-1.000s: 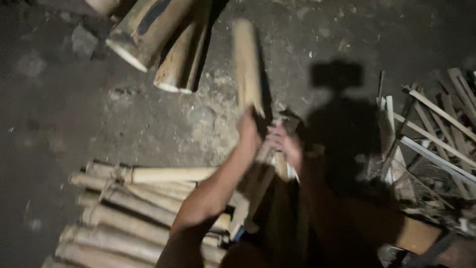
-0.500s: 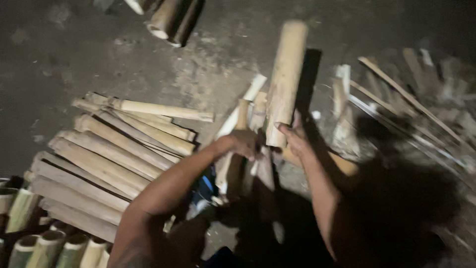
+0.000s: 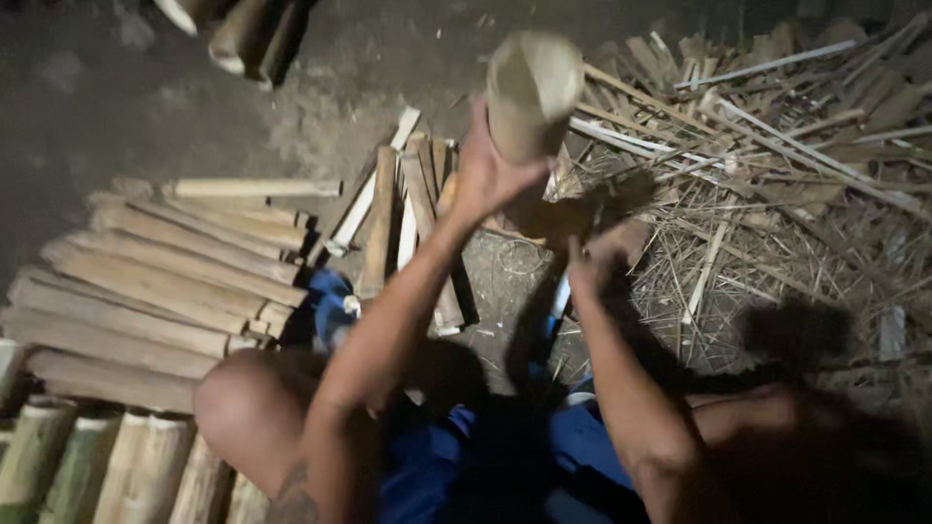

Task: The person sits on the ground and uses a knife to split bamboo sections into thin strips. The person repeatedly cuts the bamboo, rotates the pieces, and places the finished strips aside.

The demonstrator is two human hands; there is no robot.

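My left hand (image 3: 482, 177) is raised and grips the lower end of a thick bamboo tube (image 3: 529, 89), whose open cut end points toward the camera. My right hand (image 3: 604, 254) hangs lower and to the right, in shadow, with fingers curled. Whether it holds anything is unclear. A pale narrow strip (image 3: 560, 295) shows just below it. Split bamboo slats (image 3: 419, 209) lie on the ground under both hands. My knee (image 3: 243, 403) and blue shorts (image 3: 456, 466) fill the bottom.
A row of split bamboo halves (image 3: 155, 281) lies at the left, with whole green-tinged tubes (image 3: 58, 456) at the bottom left. A heap of thin splinters and strips (image 3: 767, 165) covers the right. More tube ends (image 3: 243, 34) sit at the top on the dirt floor.
The bamboo tube has swung up and now points its cut end at the camera, held by my left hand alone. My right hand has come off it and dropped lower.
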